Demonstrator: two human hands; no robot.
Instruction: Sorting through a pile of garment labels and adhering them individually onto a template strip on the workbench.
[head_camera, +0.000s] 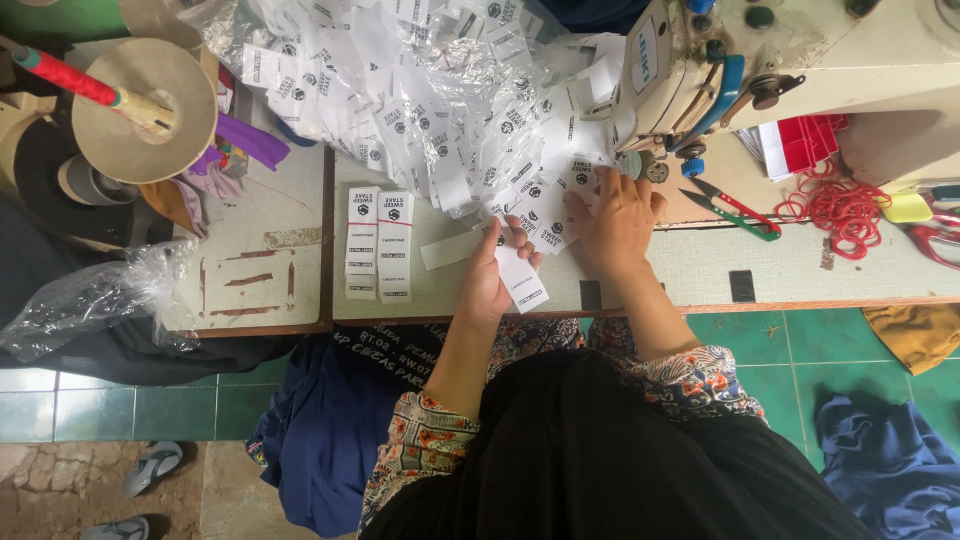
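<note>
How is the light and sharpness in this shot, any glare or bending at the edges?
Head view: soft, even daylight with faint shadows; glare on the clear plastic bag; left hand and white labels reasonably sharp; table edge bows slightly, wide-lens distortion.

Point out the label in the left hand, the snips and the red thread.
label (523, 283), head view, its lower white part below the fingers.
snips (738, 212), head view, the handles.
red thread (843, 212), head view, middle of the tangle.

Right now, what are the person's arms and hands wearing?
Both forearms are bare. The sleeves end near the elbows: patterned floral fabric in orange, blue and white on the left arm and right arm. The left hand and right hand wear no gloves.
</note>
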